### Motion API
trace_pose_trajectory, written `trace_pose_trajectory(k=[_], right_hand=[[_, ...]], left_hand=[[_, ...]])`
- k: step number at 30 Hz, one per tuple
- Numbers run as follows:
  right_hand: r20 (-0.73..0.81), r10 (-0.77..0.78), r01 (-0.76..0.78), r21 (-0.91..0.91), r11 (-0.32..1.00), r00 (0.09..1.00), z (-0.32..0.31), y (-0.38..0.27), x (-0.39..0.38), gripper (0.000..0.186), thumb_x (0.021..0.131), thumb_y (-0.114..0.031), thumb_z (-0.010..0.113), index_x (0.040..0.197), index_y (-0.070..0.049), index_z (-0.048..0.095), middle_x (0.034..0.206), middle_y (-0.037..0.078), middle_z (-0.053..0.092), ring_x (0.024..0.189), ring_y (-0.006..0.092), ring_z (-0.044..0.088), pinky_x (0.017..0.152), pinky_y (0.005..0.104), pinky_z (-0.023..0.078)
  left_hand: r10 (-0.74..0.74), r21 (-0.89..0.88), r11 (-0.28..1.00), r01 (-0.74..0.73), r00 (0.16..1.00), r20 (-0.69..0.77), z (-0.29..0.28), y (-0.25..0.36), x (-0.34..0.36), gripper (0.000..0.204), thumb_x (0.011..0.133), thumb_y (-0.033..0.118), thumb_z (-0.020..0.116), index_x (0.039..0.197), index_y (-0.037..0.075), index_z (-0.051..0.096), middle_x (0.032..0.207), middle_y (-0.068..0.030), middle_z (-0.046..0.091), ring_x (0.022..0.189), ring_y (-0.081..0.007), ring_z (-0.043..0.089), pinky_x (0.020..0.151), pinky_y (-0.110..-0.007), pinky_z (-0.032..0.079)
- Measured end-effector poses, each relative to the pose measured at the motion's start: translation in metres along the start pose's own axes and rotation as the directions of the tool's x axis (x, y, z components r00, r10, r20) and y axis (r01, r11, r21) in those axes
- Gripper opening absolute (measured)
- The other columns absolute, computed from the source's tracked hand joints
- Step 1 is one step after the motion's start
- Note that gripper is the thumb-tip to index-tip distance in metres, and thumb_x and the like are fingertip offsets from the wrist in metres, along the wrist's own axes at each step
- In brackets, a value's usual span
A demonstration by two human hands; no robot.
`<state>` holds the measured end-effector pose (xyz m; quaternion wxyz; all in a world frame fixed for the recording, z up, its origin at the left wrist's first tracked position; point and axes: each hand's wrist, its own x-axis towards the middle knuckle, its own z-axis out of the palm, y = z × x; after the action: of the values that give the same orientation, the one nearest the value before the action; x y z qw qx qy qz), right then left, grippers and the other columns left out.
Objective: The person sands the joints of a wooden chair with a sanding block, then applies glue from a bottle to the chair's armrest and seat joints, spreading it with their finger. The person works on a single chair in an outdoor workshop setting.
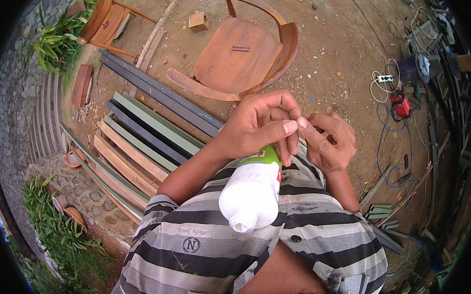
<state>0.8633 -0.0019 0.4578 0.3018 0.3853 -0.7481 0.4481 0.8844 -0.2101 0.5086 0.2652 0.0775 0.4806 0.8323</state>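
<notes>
In front of my striped shirt, my left hand and my right hand meet, with thumbs and fingertips pinched together. Whatever lies between the fingertips, if anything, is too small to make out. Just below my left hand is a white plastic bottle with a green label, its narrow spout pointing towards me. The bottle's far end disappears behind my left fingers, and I cannot tell what supports it. Beyond my hands stands a brown wooden armchair with two short dark sticks lying on its seat.
To the left lie long painted and bare wooden boards. Another wooden chair is at the far left, and a small wooden block sits on the dirt ground. On the right are a red machine, a power strip and loose cables.
</notes>
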Motion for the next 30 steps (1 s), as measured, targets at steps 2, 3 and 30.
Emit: trace_pose_trajectory(k=[2, 3, 30], right_hand=[[-0.004, 0.0, 0.0, -0.006, 1.0, 1.0, -0.001, 0.0, 0.0, 0.045, 0.072, -0.006, 0.078, 0.115, -0.017, 0.081, 0.09, 0.006, 0.071, 0.059, 0.0147, 0.058, 0.048, 0.0271, 0.043], [-0.005, 0.0, 0.0, -0.008, 1.0, 1.0, -0.001, 0.0, -0.001, 0.045, 0.072, -0.006, 0.078, 0.115, -0.017, 0.081, 0.09, 0.006, 0.071, 0.059, 0.0146, 0.058, 0.048, 0.027, 0.043], [-0.003, 0.079, -0.077, 0.15, 0.986, 0.997, -0.004, 0.0, 0.005, 0.041, 0.072, -0.005, 0.084, 0.113, -0.012, 0.081, 0.088, 0.006, 0.071, 0.061, 0.0152, 0.062, 0.05, 0.0267, 0.048]], left_hand=[[0.006, 0.002, 1.0, -0.006, 1.0, 0.004, 0.0, 0.0, 0.001, 0.018, 0.104, 0.014, 0.058, 0.112, -0.001, 0.053, 0.082, -0.0138, 0.07, 0.066, -0.0193, 0.072, 0.057, -0.028, 0.06], [0.006, 0.002, 1.0, -0.006, 1.0, 0.004, 0.001, 0.0, 0.001, 0.018, 0.104, 0.014, 0.058, 0.112, -0.001, 0.053, 0.082, -0.0138, 0.07, 0.066, -0.0193, 0.072, 0.057, -0.028, 0.06], [0.021, 0.015, 1.0, -0.021, 1.0, -0.008, 0.003, 0.004, 0.013, 0.015, 0.102, 0.008, 0.063, 0.105, 0.0, 0.051, 0.078, -0.0156, 0.071, 0.062, -0.02, 0.072, 0.053, -0.028, 0.058]])
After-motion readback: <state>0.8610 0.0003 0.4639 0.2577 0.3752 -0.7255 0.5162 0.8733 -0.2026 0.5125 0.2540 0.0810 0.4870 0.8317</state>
